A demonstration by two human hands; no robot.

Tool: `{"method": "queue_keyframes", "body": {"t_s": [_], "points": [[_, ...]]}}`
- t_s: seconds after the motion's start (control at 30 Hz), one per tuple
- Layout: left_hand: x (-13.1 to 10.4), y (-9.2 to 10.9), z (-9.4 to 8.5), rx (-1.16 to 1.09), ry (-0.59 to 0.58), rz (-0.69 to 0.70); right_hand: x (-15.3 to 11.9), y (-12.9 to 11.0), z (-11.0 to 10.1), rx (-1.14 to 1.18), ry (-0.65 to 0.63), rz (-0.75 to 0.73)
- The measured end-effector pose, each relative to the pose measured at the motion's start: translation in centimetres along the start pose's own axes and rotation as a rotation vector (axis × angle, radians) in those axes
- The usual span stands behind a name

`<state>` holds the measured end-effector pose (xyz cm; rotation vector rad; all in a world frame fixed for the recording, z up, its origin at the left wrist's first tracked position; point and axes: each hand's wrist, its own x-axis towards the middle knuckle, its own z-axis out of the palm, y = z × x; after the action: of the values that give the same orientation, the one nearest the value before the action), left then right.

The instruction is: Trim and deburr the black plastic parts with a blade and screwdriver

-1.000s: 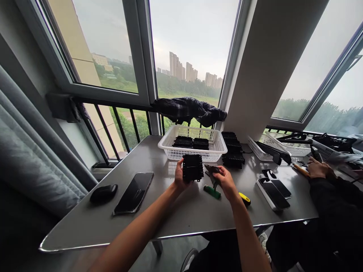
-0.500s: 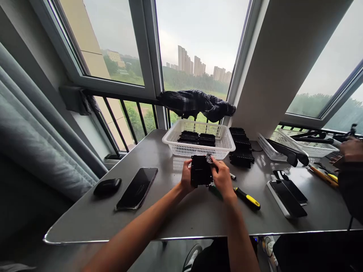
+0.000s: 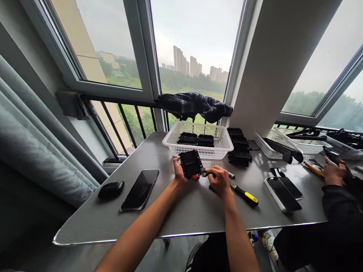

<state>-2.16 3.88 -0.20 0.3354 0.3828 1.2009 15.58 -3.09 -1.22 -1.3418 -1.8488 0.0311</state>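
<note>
My left hand (image 3: 179,170) is closed on the left edge of a black plastic part (image 3: 190,164), a flat block with toothed sides, held tilted above the table. A bit of red shows under its lower right corner. At that corner, my right hand (image 3: 219,180) pinches a small dark piece with a shiny grey end (image 3: 204,172); its exact kind I cannot make out. Right of this hand, a tool with a yellow and black handle (image 3: 249,197) lies on the table, its far end partly hidden. Beyond the fingers lies a white and dark pen-like stick (image 3: 231,175).
Behind my hands stands a white basket (image 3: 170,145) with similar black parts (image 3: 195,139); more are stacked (image 3: 239,147) beside it. A mouse (image 3: 110,189) and phone (image 3: 140,189) lie left, phones (image 3: 285,194) right. A co-worker's hands (image 3: 334,170) hold something dark.
The black part has turned and shifted slightly left in my left hand. My right hand has moved from its upper right corner down to the lower right. The co-worker's hands have come lower.
</note>
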Motion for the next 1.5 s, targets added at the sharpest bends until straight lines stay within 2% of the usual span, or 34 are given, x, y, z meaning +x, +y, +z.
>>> {"method": "queue_keyframes", "body": {"t_s": [0.23,0.37,0.47,0.57,0.7,0.9,1.0,1.1,1.23,1.4,1.5], "points": [[-0.2,-1.1,-0.2,0.100,-0.058,-0.090,-0.6,0.9,1.1,-0.115,0.229,0.032],[-0.5,-0.9,0.1,0.012,-0.055,-0.104,-0.6,0.9,1.5,-0.157,0.309,0.019],[-0.6,-0.9,0.3,-0.016,-0.053,-0.145,-0.4,0.7,1.6,-0.178,0.344,-0.004],[-0.7,-1.4,0.3,-0.011,-0.053,-0.100,-0.4,0.8,1.8,-0.183,0.367,-0.010],[-0.8,-1.9,0.2,0.007,-0.072,-0.127,-0.4,1.4,2.2,-0.175,0.384,0.072],[-1.0,-2.3,0.3,0.032,-0.158,-0.183,0.5,0.6,1.9,-0.076,0.297,0.215],[-1.1,-2.7,0.4,0.015,-0.204,-0.178,1.6,-0.4,1.1,0.025,0.233,0.198],[-1.2,-2.9,0.5,0.007,-0.223,-0.159,3.2,-1.3,0.3,0.098,0.106,0.162],[-1.2,-2.7,0.3,-0.030,-0.245,-0.140,4.5,-2.2,0.1,0.060,-0.024,0.156],[-1.2,-2.5,0.3,-0.040,-0.256,-0.175,3.6,-3.2,0.7,-0.054,-0.124,0.156],[-1.3,-2.6,0.5,-0.059,-0.243,-0.202,2.9,-3.3,0.8,-0.043,-0.137,0.136]]}}
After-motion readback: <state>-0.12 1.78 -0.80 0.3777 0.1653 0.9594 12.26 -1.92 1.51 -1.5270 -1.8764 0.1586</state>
